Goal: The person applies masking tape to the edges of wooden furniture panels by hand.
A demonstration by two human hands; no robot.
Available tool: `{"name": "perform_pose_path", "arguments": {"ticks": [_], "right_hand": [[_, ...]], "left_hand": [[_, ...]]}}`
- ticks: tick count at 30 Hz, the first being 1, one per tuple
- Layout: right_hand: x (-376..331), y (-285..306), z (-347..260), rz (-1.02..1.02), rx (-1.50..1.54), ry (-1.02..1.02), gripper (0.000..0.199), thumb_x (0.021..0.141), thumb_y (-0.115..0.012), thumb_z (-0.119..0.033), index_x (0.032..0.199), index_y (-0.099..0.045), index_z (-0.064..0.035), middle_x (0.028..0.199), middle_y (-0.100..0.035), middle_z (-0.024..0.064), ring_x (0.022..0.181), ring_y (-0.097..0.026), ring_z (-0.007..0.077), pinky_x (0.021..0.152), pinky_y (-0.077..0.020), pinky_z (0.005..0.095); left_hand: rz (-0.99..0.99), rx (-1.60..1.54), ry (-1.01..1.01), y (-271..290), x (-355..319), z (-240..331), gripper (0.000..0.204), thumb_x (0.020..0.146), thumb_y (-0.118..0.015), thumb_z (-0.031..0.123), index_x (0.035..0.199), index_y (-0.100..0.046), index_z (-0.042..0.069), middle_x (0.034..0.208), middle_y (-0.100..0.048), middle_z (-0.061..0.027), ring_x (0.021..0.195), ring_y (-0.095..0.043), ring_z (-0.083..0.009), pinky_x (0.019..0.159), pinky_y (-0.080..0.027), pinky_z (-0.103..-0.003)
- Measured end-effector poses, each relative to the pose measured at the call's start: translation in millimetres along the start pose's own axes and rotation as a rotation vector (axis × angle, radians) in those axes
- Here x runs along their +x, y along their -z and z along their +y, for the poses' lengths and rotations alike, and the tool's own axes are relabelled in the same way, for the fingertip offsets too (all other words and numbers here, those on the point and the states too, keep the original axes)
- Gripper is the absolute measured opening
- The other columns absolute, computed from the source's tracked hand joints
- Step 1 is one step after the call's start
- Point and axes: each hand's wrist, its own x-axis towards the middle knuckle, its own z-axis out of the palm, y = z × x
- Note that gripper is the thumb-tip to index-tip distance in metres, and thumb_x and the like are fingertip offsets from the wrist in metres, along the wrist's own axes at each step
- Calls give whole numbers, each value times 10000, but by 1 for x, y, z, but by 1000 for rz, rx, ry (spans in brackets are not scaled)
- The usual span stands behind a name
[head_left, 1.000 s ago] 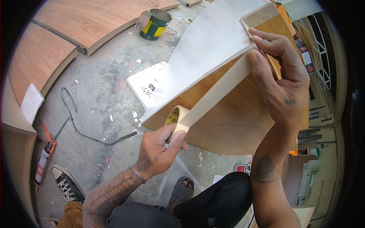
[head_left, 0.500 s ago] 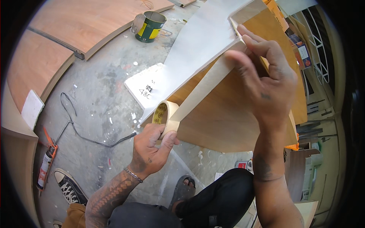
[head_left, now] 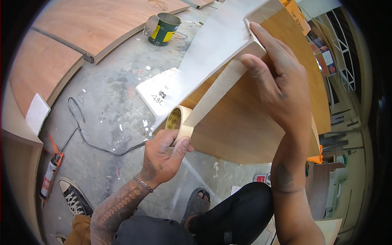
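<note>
My left hand (head_left: 163,157) grips a roll of masking tape (head_left: 186,130), with the thumb on its outer face and the fingers partly hidden by the roll. From the roll, a tape strip (head_left: 218,92) runs taut up to my right hand (head_left: 283,81). That hand's thumb presses the strip's far end, while its fingers stretch along the edge of a white-faced panel (head_left: 216,41). Below the panel edge, a brown wooden board (head_left: 245,126) slopes towards me. Where the tape end meets the edge is partly hidden by my right hand.
A green and yellow can (head_left: 164,30) stands on the concrete floor beside large wooden panels (head_left: 102,24). Left are a caulking gun (head_left: 51,173), a black cord (head_left: 94,143) and a sneaker (head_left: 73,196). A white board (head_left: 157,92) with handwriting lies by the panel. Boxes (head_left: 324,57) stand right.
My right hand has shifted slightly, its fingers now lying straighter along the panel edge. The left hand with the tape roll has barely moved. The view has shifted a little.
</note>
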Motion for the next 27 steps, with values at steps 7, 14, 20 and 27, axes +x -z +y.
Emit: {"name": "perform_pose_path", "arguments": {"ticks": [7, 14, 20, 27], "right_hand": [[-3, -5, 9, 7, 237, 5, 411, 1017, -608, -224, 1375, -589, -21, 1277, -670, 122, 1114, -612, 150, 954, -462, 267], [-4, -10, 5, 73, 166, -72, 361, 1014, -619, -241, 1315, -652, -44, 1172, -719, 106, 1013, -633, 116, 907, -483, 246], [-3, -8, -1, 54, 111, -122, 362, 1005, -638, -260, 1311, -664, -68, 1046, -737, 64, 895, -604, 73, 825, -482, 213], [-6, -8, 3, 44, 134, -110, 375, 1009, -632, -284, 1318, -662, -74, 1035, -735, 56, 911, -608, 67, 829, -477, 207]], "left_hand": [[-9, 91, -85, 5, 1, 0, 180, 994, -568, 120, 1033, -674, -20, 785, -708, -74, 766, -652, -156, 754, -505, -309], [30, 240, -369, 11, -4, 6, 80, 876, -699, 87, 861, -689, 9, 723, -648, -88, 666, -608, -269, 750, -503, -406], [57, 315, -398, 18, -6, 5, 124, 900, -657, 99, 806, -667, 18, 716, -626, -92, 638, -580, -267, 766, -484, -411], [136, 343, -368, 26, 5, -2, 232, 964, -594, 149, 759, -650, 54, 685, -603, -66, 629, -574, -249, 773, -473, -417]]}}
